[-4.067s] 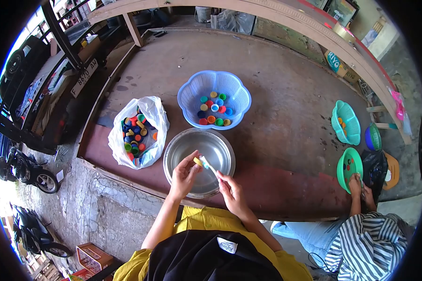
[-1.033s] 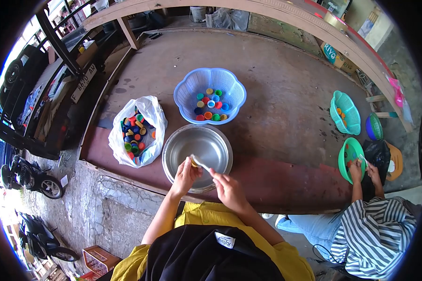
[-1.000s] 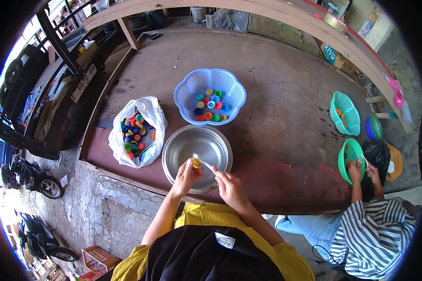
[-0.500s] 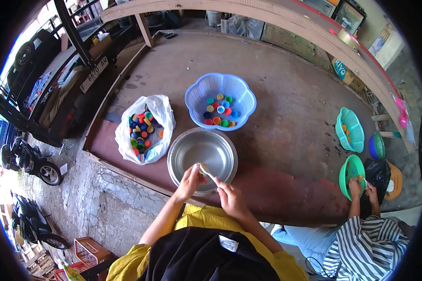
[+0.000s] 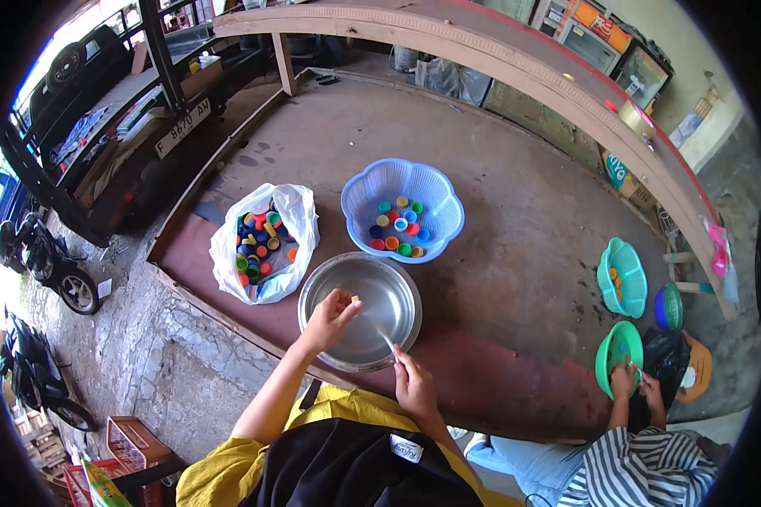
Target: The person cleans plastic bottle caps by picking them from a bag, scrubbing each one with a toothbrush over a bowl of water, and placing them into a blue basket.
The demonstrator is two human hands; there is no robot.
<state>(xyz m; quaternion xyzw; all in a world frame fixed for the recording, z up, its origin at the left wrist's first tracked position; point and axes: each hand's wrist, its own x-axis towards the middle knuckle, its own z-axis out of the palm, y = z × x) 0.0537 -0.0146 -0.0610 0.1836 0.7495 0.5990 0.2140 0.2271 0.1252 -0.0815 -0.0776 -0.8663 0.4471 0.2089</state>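
Note:
My left hand (image 5: 331,323) is over the left side of a metal basin (image 5: 400,297), pinching a small yellowish bottle cap (image 5: 355,299). In my right hand (image 5: 415,382), at the basin's near edge, is a slim pale tool (image 5: 384,335) pointing up and left over the basin. Its exact kind is too small to tell. Cap and tool are apart. Just beyond the basin, a blue plastic basket (image 5: 451,209) holds several coloured bottle caps (image 5: 391,243). To the left, an open white plastic bag (image 5: 225,256) contains many more caps.
At the right, a person in a striped shirt (image 5: 634,469) works with both hands over a green basin (image 5: 607,353). A turquoise basket (image 5: 638,283) with orange pieces stands behind it. A wooden beam (image 5: 499,61) crosses above the table's far side.
My left hand has moved up and left with the cap, away from the tool. My right hand has lowered slightly with the tool. The view has shifted a little.

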